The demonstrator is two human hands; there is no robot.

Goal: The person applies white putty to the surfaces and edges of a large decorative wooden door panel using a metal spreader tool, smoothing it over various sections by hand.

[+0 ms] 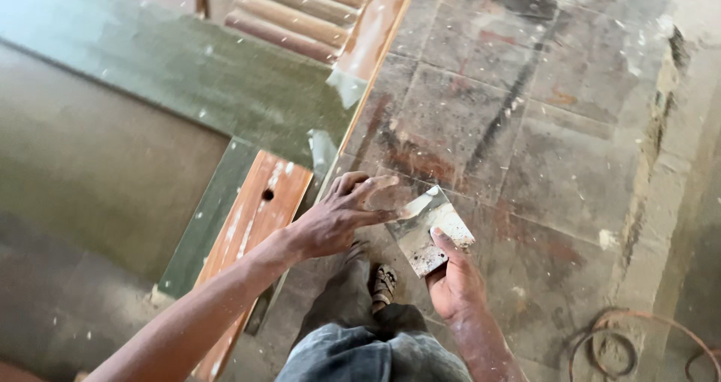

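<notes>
Holding a flat metal scraper plate [435,235], the right hand [453,280] is pinching it with the thumb on top and the other fingers underneath, so those fingers are hidden. The plate is smeared with pale, whitish paste. The left hand [342,217] is reaching across to the plate's left edge, and its fingers are lying close together around a small blade [405,204] that is touching the plate. How tightly they are squeezing it, I cannot tell. The plate is hovering over the dusty tiled floor [526,126], just to the right of an orange-brown wooden board [259,217] with a small round hole in it. A green-grey panel [188,74] is lying further left of the plate, and some round wooden poles [300,14] are stacked well above it. Below the plate, a foot in a sandal [384,286] is standing on the floor. A loop of wire [608,344] is lying down to the right. I think the paste could be dripping onto the foot if the plate is tipping too far. The blade's edge could also be nicking a finger if it is slipping.
</notes>
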